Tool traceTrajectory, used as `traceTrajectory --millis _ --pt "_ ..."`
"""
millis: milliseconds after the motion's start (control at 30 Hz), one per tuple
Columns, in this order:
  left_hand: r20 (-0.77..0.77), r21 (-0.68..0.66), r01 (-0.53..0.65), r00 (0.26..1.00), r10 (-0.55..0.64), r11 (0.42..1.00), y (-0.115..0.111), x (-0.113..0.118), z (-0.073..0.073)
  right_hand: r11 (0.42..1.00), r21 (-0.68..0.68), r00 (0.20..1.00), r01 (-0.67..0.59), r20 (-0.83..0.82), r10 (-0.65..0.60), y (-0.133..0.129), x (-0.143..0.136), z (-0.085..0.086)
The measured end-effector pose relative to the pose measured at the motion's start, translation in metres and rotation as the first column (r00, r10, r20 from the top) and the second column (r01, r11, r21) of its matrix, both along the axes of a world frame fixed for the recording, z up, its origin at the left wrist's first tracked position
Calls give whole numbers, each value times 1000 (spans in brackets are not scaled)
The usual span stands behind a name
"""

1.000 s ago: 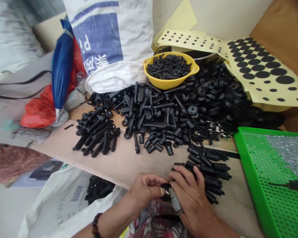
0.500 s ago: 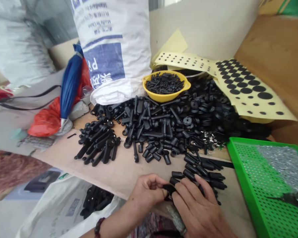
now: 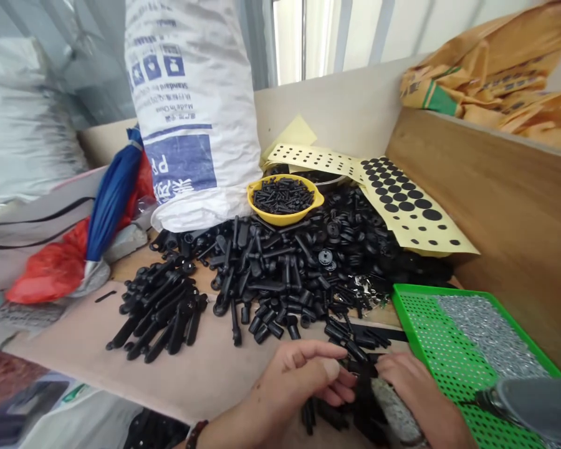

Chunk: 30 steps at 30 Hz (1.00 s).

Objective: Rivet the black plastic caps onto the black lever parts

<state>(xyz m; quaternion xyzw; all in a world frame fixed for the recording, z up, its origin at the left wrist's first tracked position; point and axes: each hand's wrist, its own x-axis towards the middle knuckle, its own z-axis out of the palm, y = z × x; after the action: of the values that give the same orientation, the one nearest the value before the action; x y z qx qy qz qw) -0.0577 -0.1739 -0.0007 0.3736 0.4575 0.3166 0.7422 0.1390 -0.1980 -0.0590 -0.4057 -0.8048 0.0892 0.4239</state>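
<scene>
My left hand [image 3: 303,380] is over the front of the table, its thumb apart from the loosely curved fingers, nothing visible in its grasp. Just beyond its fingertips lie black plastic cylinders [image 3: 355,350]. My right hand [image 3: 414,390] is to its right, fingers bent down beside a dark, blurred patch; whatever they grip is hidden. Between the two hands, against the right one, is a grey speckled, elongated thing [image 3: 395,411] whose kind I cannot tell. Farther forward spreads a heap of black plastic parts [image 3: 266,265].
Black handle-like parts [image 3: 161,312] are grouped at left. A yellow bowl [image 3: 285,219] of small black pieces stands behind the heap. At right, a green perforated tray [image 3: 430,349] holds small silvery pieces, with a grey power tool [image 3: 533,402] over it. Yellow sticker sheets [image 3: 421,234] lie behind.
My hands have separated: the left has let go of the black part, and the right has shifted right. The view has tilted up and swung right.
</scene>
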Motion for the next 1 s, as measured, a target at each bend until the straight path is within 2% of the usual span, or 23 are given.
traceTrajectory --millis 67,100,133,167,233,333,433,500,600,667,733,767,833,867,900,967,1000 --pt "-188 194 58 982 -21 979 12 -7 1 989 -148 995 -19 -96 5 -1 11 -1" --pt "-331 332 111 944 5 937 18 -12 -1 976 -217 988 -9 -153 -25 -2 15 -2" --pt "-469 465 194 881 55 864 24 -16 -3 956 -293 978 -1 -202 -61 -3 19 -4" --pt "-576 573 290 808 124 766 29 -20 -6 934 -357 966 -1 -243 -91 -3 21 -5" --pt "-691 667 485 686 227 566 38 -25 -14 885 -465 950 -23 -286 -125 -3 24 -6" --pt "-782 623 694 568 258 360 46 -21 -24 848 -528 939 -38 -310 -151 0 24 -4" --pt "-871 479 853 433 231 208 54 -7 -27 852 -523 923 -17 -336 -188 4 23 1" --pt "-903 394 913 362 231 108 60 2 -26 856 -516 921 -2 -335 -200 5 22 2" --pt "-911 330 944 322 256 -12 70 11 -27 852 -523 925 14 -318 -210 6 22 5" --pt "-912 316 947 321 255 -59 76 14 -31 848 -530 926 27 -307 -221 5 22 7" --pt "-911 328 942 334 242 -67 82 14 -34 838 -543 928 41 -290 -233 6 22 10" --pt "-909 349 936 351 225 -51 84 13 -35 837 -545 928 43 -288 -236 6 22 11" --pt "-892 433 901 425 153 24 88 11 -33 836 -548 924 35 -300 -236 7 22 13" --pt "-869 494 865 486 93 88 89 9 -30 832 -555 922 25 -309 -234 8 22 14" --pt "-829 552 815 558 17 176 90 7 -26 826 -564 918 18 -318 -237 9 22 15" --pt "-692 610 684 706 -151 400 88 3 -15 814 -581 909 8 -336 -248 11 21 17" --pt "-597 593 612 770 -225 522 86 1 -10 809 -587 908 6 -337 -251 12 21 18"
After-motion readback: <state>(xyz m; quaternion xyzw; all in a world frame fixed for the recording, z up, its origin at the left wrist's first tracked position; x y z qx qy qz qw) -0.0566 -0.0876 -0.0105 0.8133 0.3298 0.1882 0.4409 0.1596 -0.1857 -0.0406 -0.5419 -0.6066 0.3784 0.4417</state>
